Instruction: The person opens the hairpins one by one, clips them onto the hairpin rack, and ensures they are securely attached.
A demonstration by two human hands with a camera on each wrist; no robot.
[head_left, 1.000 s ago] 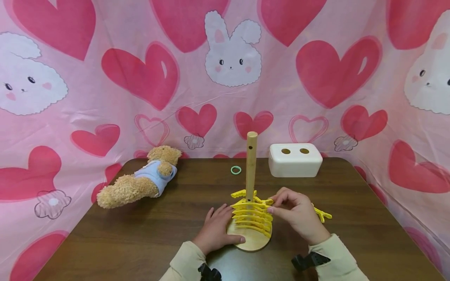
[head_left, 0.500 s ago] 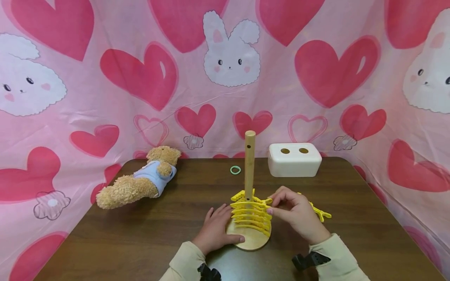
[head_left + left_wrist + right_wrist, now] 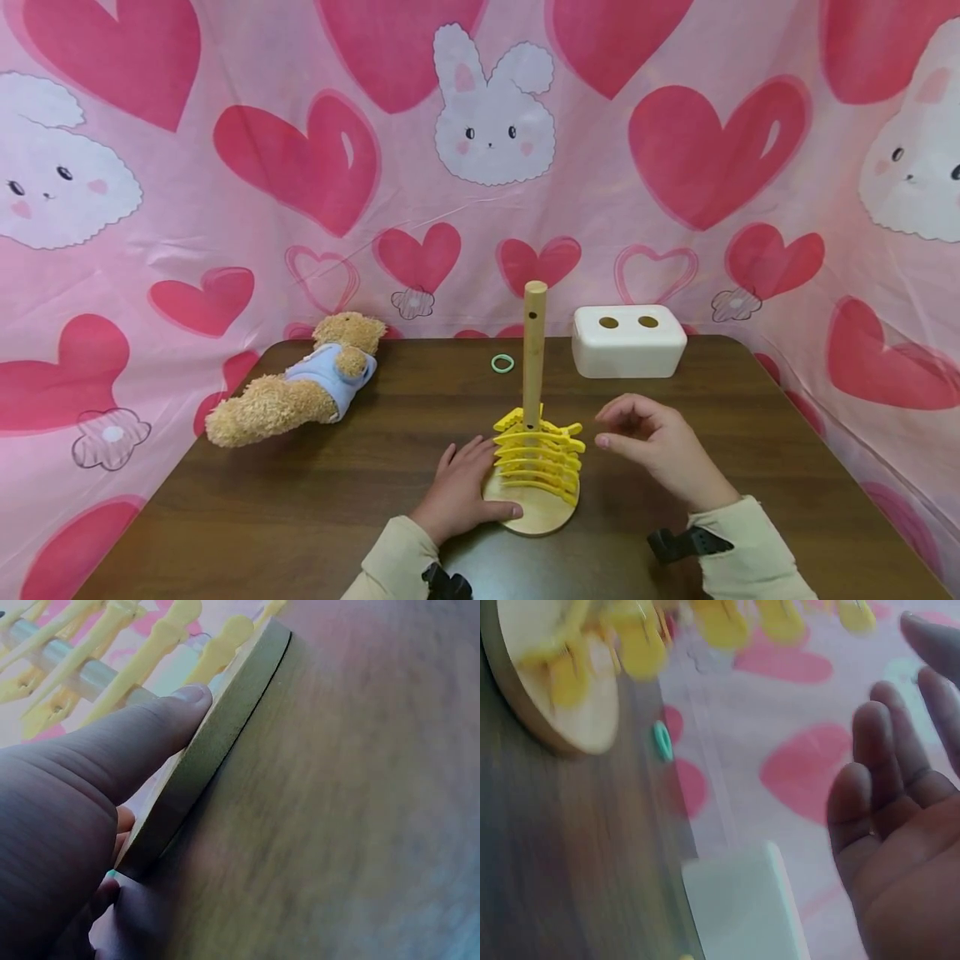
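Note:
A wooden post [image 3: 533, 350] rises from a round wooden base [image 3: 536, 520] in the middle of the table. Around its lower part sit several stacked yellow curved pieces [image 3: 536, 457] with knobbed ends. My left hand [image 3: 463, 493] rests at the base's left side, fingers extended, its thumb [image 3: 169, 720] lying on top of the base near the edge in the left wrist view. Just right of the stack, my right hand [image 3: 663, 446] hangs apart from it with loosely bent fingers. Nothing is between those fingers [image 3: 874, 735] in the right wrist view.
A teddy bear [image 3: 330, 375] in a blue top lies at the back left. Behind the post are a small green ring [image 3: 502, 363] and a white box [image 3: 630, 354] with two holes on top. A pink patterned cloth [image 3: 480, 225] hangs behind the table [image 3: 262, 508].
My right hand has let go of the end of a yellow piece at the stack and moved right. The loose yellow piece behind that hand is now hidden. My left hand stays put.

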